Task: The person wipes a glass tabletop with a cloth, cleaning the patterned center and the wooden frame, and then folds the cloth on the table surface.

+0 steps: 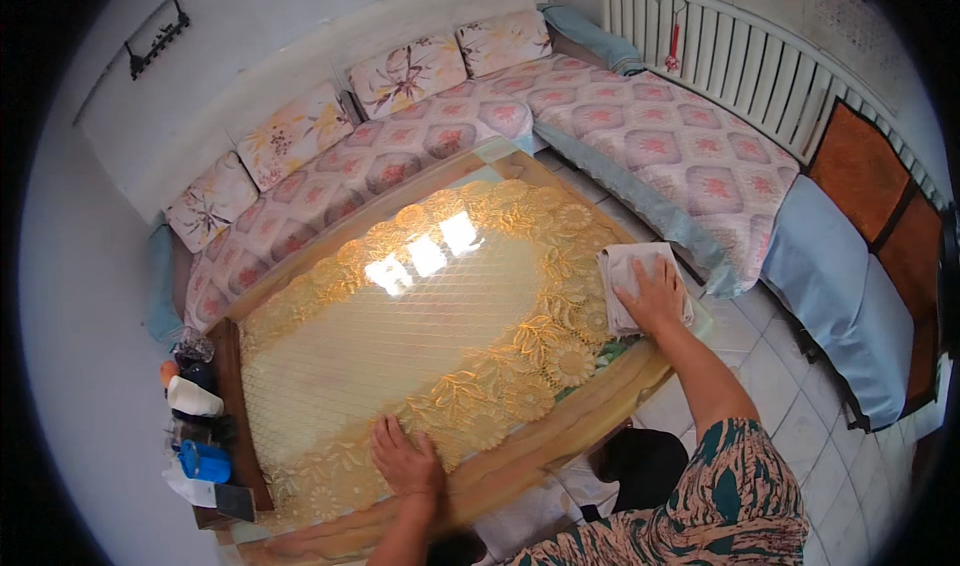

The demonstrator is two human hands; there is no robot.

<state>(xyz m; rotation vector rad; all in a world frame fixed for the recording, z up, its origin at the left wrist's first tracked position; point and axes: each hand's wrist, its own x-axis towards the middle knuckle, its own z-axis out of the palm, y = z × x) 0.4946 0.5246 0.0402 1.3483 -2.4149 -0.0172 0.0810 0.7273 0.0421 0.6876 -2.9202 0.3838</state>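
Sofa: we count one L-shaped run [440, 128] of two arms, covered in pink-lilac floral fabric, behind and to the right of the table.
Table: one, with wood-grain borders [545, 456], its surface glossy, showing three main bright reflections.
Tablecloth: one, gold and cream [380, 356], a lattice centre within a floral lace border.
Rail: one white barred rail [750, 61], along the wall behind the sofa's right arm.
Floral cushions: four [405, 74], along the back; we see two together near the corner and two further left.
Tray: one, brown and wooden [228, 366], at the table's left end, crowded with small articles; we cannot count them all surely.
Folded cloth: one, pale [621, 266], several layers thick, lying at the table's right end, just beside the lace flowers.
Hands: two. The right hand [655, 291] lies palm down on the folded cloth, fingers extended and a little spread; we cannot tell whether it grips any layer. The left hand [405, 458] rests on the near lace border, fingers loosely extended, holding nothing.
Blue cup: one [205, 461], beside the tray.
Red hanging ornament: one [674, 46], against the rail.
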